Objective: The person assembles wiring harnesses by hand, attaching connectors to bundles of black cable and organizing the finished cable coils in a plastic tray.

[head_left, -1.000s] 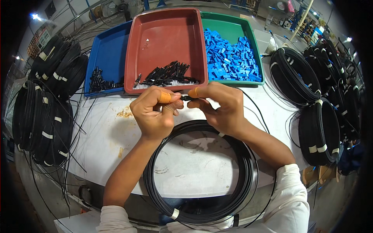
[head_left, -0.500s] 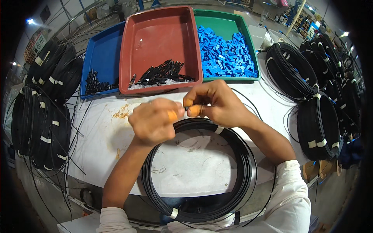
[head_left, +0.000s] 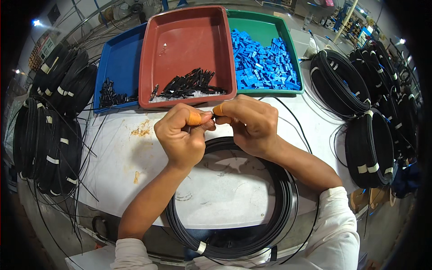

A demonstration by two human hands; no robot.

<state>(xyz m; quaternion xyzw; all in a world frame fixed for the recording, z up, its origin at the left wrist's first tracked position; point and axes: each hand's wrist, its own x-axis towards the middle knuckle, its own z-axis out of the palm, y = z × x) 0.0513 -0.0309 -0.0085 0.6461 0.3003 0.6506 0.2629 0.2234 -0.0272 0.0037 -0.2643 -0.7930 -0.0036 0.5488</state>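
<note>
Your left hand (head_left: 180, 137) is curled in, its thumb and finger drawn together at the tips. Your right hand (head_left: 255, 120) faces it, fingers bent inward and also closed to a pinch. You have a small black part (head_left: 214, 116) at the meeting point of both sets of fingertips: just right of your left tips, just left of your right ones. Mostly your fingers hide it, so you cannot tell its shape here. Orange tape (head_left: 194, 119) wraps a digit on each hand.

The part is near the close edge of the red tray (head_left: 189, 45), which holds black pieces (head_left: 191, 83). Nearer you, below the part, the coil (head_left: 283, 198) lies on the table (head_left: 112, 171), overhanging its near edge, partly covered by your hands.
</note>
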